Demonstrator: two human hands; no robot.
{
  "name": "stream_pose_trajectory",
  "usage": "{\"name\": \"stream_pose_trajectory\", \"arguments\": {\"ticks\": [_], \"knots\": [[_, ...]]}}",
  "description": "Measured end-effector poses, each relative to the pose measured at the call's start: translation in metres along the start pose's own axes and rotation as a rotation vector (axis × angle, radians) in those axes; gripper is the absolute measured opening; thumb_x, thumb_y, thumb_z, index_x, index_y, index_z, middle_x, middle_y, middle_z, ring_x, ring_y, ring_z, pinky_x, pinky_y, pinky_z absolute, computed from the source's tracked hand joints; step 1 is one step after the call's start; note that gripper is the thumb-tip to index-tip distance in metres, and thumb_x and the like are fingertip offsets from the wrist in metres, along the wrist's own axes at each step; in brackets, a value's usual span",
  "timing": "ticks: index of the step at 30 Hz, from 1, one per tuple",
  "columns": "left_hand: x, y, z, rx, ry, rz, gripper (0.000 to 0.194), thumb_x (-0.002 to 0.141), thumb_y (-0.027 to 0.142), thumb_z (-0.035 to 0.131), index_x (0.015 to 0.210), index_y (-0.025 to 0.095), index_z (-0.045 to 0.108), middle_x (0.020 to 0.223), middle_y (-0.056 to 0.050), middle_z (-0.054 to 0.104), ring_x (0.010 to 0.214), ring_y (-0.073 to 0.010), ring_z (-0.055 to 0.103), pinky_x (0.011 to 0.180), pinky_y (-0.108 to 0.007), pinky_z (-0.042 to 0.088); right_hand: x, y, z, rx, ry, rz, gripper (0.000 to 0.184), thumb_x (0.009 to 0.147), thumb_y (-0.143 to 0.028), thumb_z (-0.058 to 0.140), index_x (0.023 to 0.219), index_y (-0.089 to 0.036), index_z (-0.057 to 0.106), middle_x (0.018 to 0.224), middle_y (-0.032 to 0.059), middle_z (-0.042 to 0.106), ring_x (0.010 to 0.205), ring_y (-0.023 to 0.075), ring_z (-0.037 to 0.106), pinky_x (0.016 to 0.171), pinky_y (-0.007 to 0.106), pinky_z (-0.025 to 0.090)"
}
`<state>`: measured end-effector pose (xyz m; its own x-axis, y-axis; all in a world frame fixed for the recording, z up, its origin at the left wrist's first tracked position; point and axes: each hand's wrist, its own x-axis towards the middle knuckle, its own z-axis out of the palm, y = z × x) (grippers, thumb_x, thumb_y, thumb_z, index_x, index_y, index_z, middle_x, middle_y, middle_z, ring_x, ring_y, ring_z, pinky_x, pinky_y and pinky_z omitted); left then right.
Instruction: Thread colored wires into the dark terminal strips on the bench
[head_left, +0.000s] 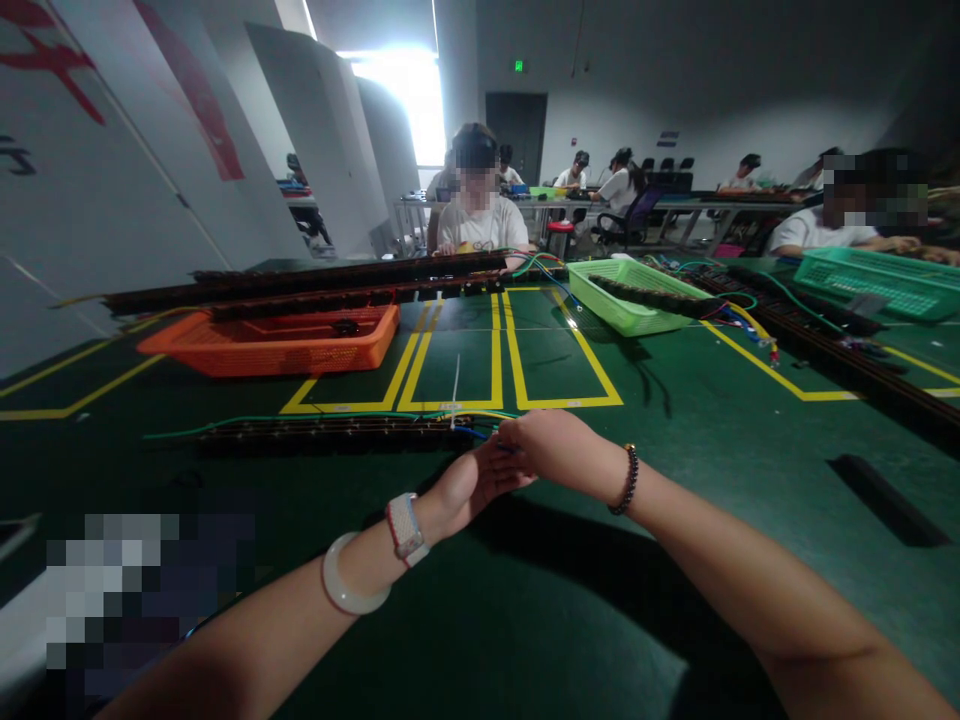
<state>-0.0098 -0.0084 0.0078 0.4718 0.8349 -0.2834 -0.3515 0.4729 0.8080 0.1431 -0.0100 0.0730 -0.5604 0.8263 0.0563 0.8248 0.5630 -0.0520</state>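
Note:
A long black strip [322, 432] with rows of metal points lies on the green table, and coloured wires [474, 432] come out of its right end. Those wires run into my hands, which meet there. My right hand [559, 455] is closed over the wire ends, its fingertips bent down and mostly hidden. From below, my left hand [480, 482] reaches in palm up, fingers curled against the same wires and the right fingers. A thin white cable tie [456, 392] sticks up at the strip's end, just left of my hands.
An orange basket [315, 358] stands at the left with long black strips [330, 275] across it. A light green basket [626, 310] holds another strip. At the right are a teal basket [877, 280], wired strips and a loose black bar [889, 500]. A person [480, 215] sits opposite.

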Motion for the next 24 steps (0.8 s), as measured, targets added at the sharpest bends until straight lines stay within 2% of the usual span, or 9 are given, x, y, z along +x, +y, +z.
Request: {"name": "stream_pose_trajectory", "arguments": {"ticks": [6,14,20,22,24], "knots": [[-0.004,0.002,0.002,0.132,-0.097,-0.063,0.048,0.096,0.041,0.032,0.097,0.007,0.065,0.099,-0.019,0.068,0.095,-0.0270,0.065,0.091,-0.044,0.046,0.002,0.010,-0.008,-0.043,0.019,0.024,0.023,0.088,-0.017,0.050,0.098,-0.022,0.071,0.083,0.0094,0.068,0.077,0.0212,0.066,0.061,0.026,0.045],[-0.003,-0.004,-0.004,0.167,-0.146,-0.012,0.043,0.094,0.041,0.040,0.090,0.008,0.067,0.093,-0.017,0.069,0.089,-0.0252,0.066,0.093,-0.045,0.044,0.015,0.020,0.016,0.002,-0.064,0.004,0.027,0.089,-0.016,0.045,0.099,-0.018,0.070,0.086,0.0112,0.069,0.079,0.0206,0.066,0.063,0.025,0.044],[-0.002,-0.002,0.000,0.129,-0.171,-0.022,0.049,0.095,0.043,0.033,0.092,0.007,0.066,0.091,-0.018,0.069,0.089,-0.0243,0.066,0.094,-0.044,0.044,0.016,0.023,0.017,0.001,-0.066,0.028,0.020,0.085,-0.021,0.051,0.087,-0.017,0.071,0.081,0.0098,0.067,0.075,0.0197,0.063,0.061,0.025,0.041],[-0.002,-0.002,0.000,0.138,-0.168,-0.034,0.051,0.095,0.045,0.033,0.093,0.006,0.066,0.094,-0.019,0.069,0.089,-0.0240,0.066,0.094,-0.044,0.043,0.019,0.030,0.018,0.035,-0.005,0.038,0.019,0.082,-0.030,0.058,0.090,-0.017,0.069,0.086,0.0090,0.066,0.078,0.0202,0.062,0.062,0.026,0.042],[-0.001,-0.002,-0.001,0.165,-0.165,-0.039,0.053,0.093,0.049,0.036,0.091,0.006,0.066,0.096,-0.020,0.068,0.090,-0.0248,0.066,0.093,-0.044,0.044,0.023,0.037,0.025,0.066,0.125,0.028,0.034,0.078,-0.040,0.064,0.101,-0.015,0.065,0.095,0.0109,0.063,0.087,0.0224,0.059,0.069,0.029,0.044]]}}
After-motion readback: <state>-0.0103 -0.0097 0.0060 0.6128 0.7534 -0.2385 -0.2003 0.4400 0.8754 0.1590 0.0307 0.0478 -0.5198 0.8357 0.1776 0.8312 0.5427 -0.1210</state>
